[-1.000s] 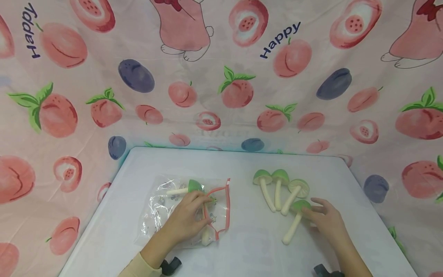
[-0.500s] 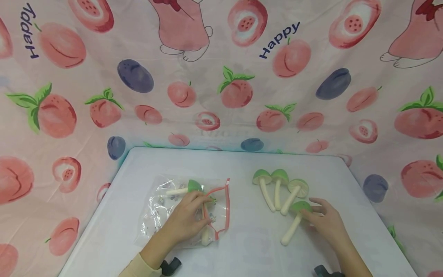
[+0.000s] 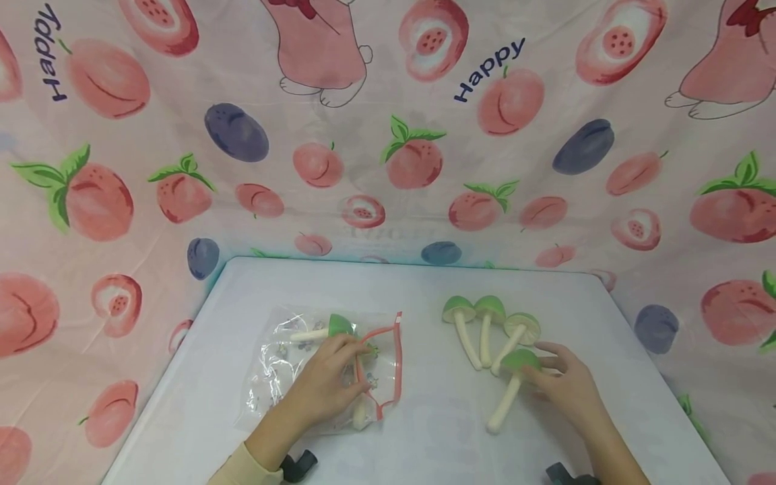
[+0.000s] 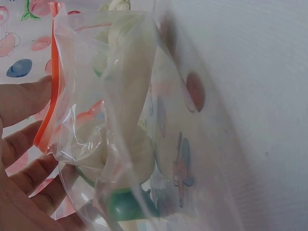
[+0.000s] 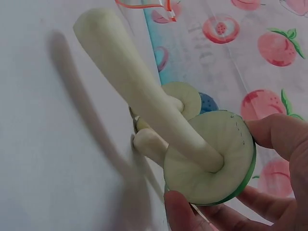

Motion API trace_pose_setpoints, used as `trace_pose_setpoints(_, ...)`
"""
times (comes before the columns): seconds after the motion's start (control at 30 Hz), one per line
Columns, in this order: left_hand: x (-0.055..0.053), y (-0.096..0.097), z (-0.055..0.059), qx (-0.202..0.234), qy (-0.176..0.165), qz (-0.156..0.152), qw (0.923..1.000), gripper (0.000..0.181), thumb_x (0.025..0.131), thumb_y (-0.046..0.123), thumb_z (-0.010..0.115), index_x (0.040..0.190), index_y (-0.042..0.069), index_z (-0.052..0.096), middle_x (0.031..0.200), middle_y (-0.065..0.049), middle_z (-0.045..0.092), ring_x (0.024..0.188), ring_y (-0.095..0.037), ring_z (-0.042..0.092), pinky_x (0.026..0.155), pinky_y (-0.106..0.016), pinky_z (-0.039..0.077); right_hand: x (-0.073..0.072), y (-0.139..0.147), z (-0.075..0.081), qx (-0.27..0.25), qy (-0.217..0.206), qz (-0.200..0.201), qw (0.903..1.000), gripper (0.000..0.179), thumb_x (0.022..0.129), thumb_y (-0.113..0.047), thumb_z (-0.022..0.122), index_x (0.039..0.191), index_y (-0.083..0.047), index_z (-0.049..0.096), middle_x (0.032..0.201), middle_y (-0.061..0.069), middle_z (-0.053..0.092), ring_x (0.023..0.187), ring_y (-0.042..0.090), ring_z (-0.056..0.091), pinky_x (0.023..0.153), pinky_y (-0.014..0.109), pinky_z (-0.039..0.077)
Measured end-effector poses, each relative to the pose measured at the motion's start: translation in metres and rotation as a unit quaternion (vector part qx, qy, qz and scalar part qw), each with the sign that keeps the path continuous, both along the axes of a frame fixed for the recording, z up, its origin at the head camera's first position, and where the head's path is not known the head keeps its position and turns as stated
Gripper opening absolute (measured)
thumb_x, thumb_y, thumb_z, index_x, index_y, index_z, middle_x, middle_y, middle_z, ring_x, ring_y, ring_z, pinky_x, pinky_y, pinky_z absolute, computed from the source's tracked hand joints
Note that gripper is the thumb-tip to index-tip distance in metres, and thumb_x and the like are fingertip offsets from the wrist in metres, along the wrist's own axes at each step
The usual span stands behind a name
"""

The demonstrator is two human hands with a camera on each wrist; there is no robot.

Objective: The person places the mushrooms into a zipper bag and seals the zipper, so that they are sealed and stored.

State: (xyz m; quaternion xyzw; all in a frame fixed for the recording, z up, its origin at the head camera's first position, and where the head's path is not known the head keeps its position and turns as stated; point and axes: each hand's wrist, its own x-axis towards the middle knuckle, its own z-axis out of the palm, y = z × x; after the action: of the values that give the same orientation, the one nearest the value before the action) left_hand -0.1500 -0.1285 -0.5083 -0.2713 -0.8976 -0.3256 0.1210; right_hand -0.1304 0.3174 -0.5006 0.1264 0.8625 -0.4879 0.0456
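My right hand (image 3: 568,380) pinches a toy mushroom by the rim of its green cap (image 3: 518,360). In the right wrist view that mushroom's pale stem (image 5: 144,86) points away from my fingers, over the table. Just beyond it lie several more green-capped mushrooms (image 3: 485,335). On the left, my left hand (image 3: 330,377) holds the mouth of a clear zip bag (image 3: 275,377) with a red-orange zip strip (image 4: 55,72). Inside the bag are mushrooms, one with its green cap (image 3: 341,325) toward the mouth; my hand partly hides the others.
Everything rests on a white table (image 3: 442,451). A pink fruit-print cloth (image 3: 364,135) rises behind the table and along its sides. Black wrist mounts (image 3: 299,465) show at the bottom edge.
The mushroom in my right hand has shifted slightly left, its stem end swinging left and toward me. My left hand and the bag stay put.
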Motion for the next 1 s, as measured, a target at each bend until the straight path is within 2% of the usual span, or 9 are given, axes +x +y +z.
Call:
trace_pose_setpoints(0.27,-0.001,0.0,0.0,0.002,0.0,-0.001,1.0,0.06,0.074,0.015,0.099,0.128,0.018,0.074,0.128,0.008,0.065,0.125,-0.014,0.061,0.108,-0.036,0.059,-0.002,-0.018,0.008,-0.015,0.007,0.005,0.9999,0.085,0.096,-0.037,0.082,0.162,-0.005,0.038,0.151,0.038,0.054,0.11,0.032,0.076,0.08,0.035,0.069)
trace_pose_setpoints(0.6,0.0,0.0,0.0,-0.001,-0.01,-0.001,0.9999,0.059,0.074,0.015,0.099,0.128,0.018,0.073,0.128,0.008,0.065,0.125,-0.014,0.06,0.109,-0.035,0.058,-0.006,-0.044,0.012,-0.058,0.024,0.028,0.9976,0.075,0.097,-0.021,0.082,0.158,-0.004,0.043,0.148,0.039,0.055,0.106,0.032,0.078,0.078,0.038,0.069)
trace_pose_setpoints(0.7,0.0,0.0,0.001,-0.001,-0.009,-0.002,1.0,0.06,0.074,0.015,0.099,0.128,0.017,0.073,0.128,0.008,0.065,0.125,-0.014,0.06,0.109,-0.035,0.058,-0.007,-0.053,0.012,-0.062,0.031,0.034,0.997,0.073,0.096,-0.021,0.083,0.157,-0.005,0.046,0.145,0.037,0.058,0.104,0.032,0.078,0.077,0.037,0.069)
trace_pose_setpoints(1.0,0.001,-0.001,0.0,0.0,-0.001,-0.003,1.0,0.06,0.074,0.015,0.099,0.128,0.018,0.073,0.128,0.008,0.065,0.125,-0.014,0.061,0.108,-0.036,0.058,-0.013,-0.072,0.009,-0.079,0.041,0.039,0.9953,0.074,0.093,-0.024,0.085,0.156,-0.008,0.049,0.145,0.034,0.06,0.113,0.038,0.077,0.078,0.036,0.069)
